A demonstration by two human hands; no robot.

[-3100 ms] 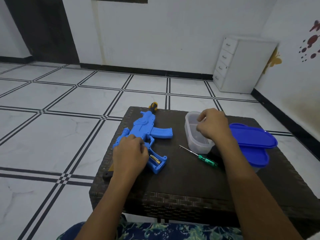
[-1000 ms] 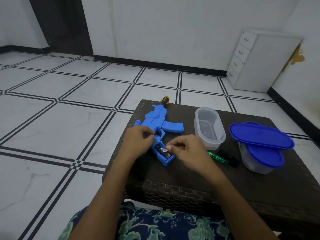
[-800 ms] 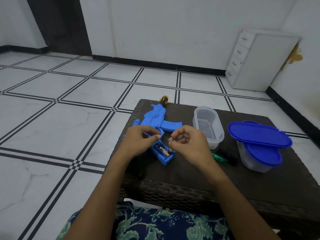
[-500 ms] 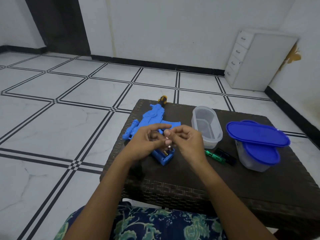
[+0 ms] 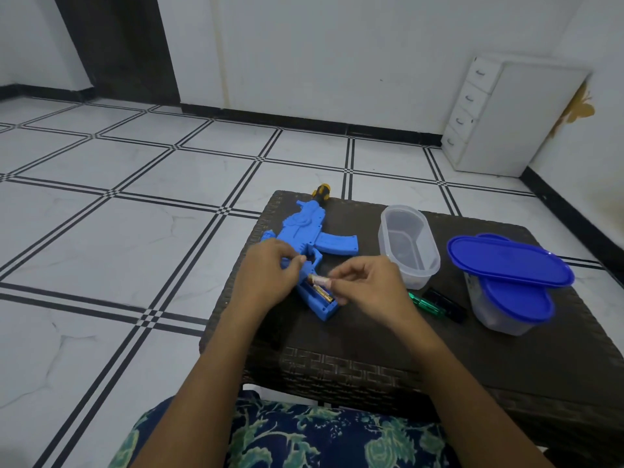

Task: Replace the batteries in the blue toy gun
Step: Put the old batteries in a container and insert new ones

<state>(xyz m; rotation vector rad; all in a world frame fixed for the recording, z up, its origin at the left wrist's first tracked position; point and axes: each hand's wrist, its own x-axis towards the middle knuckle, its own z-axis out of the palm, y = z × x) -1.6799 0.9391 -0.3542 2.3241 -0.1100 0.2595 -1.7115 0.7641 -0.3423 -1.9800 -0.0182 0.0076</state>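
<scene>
Wicker table [image 5: 506, 349]: toy gun [image 5: 304, 228], tub [image 5: 430, 265], screwdriver [image 5: 426, 303]

One wide-angle view, worn on the person's head, faces forward and down onto the nearby dark woven table [image 5: 506, 352]. Both forearms enter from the bottom edge. The left hand [image 5: 270, 278] gripping the blue toy gun [image 5: 304, 228] and the right hand [image 5: 368, 285] pinching a battery [image 5: 319, 281] sit just below centre. Tiled floor [image 5: 101, 248], white wall [image 5: 337, 62] and a drawer unit [image 5: 523, 123] fill the far upper half.
</scene>
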